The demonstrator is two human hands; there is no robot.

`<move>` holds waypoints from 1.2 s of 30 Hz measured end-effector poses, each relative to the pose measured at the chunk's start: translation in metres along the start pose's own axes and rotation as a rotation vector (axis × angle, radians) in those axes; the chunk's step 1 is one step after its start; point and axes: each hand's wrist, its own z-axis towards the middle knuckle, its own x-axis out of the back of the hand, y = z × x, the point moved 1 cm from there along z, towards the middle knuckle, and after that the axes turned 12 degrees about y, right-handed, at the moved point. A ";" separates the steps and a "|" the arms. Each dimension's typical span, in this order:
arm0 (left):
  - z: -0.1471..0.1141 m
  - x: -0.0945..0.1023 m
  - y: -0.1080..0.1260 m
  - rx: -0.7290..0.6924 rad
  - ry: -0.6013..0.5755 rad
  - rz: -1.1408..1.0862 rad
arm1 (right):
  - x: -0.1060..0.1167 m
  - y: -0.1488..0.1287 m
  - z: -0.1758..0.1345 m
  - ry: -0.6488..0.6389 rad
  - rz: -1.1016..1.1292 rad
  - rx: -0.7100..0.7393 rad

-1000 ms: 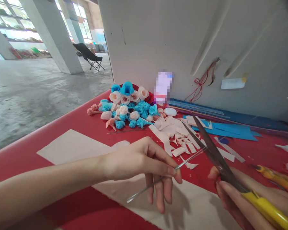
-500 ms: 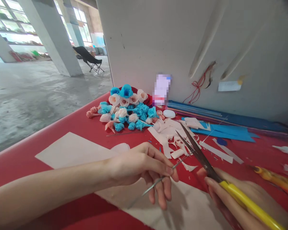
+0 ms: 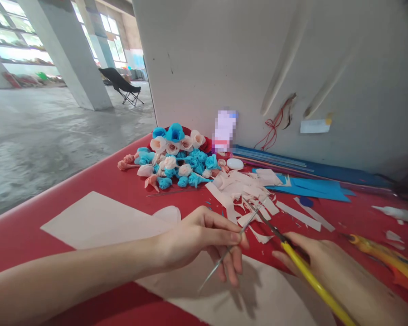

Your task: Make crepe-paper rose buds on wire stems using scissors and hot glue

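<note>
Perhaps the thin wires (image 3: 213,270), pinched lightly in the left hand (image 3: 197,235) above the pale sheet (image 3: 177,278), could twist loose if the scissors (image 3: 304,270) (gripped in the right hand (image 3: 336,267)) bite askew.

Bright daylight came through the tall windows (image 3: 114,45) at the far left, above a grey, patchily shiny floor (image 3: 54,131). A folding chair (image 3: 120,83) (black, low-slung, thin-legged) stood beside a pale pillar (image 3: 68,54), and a whitish panel (image 3: 224,59) rose behind the red tabletop (image 3: 13,244).
</note>
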 end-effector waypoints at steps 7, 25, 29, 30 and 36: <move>0.008 0.006 -0.023 -0.169 0.051 0.081 | -0.008 0.025 0.014 -0.342 -0.175 -0.040; 0.023 0.032 0.003 -0.407 0.264 0.160 | -0.043 0.034 0.151 -0.384 -0.168 -0.718; 0.033 0.046 0.002 -0.439 0.330 0.184 | -0.037 0.035 0.148 -0.329 -0.009 -0.796; 0.035 0.049 0.001 -0.443 0.344 0.190 | -0.031 0.033 0.147 -0.305 0.024 -0.795; 0.041 0.054 -0.004 -0.457 0.401 0.243 | -0.003 -0.004 0.134 -0.113 0.267 -0.560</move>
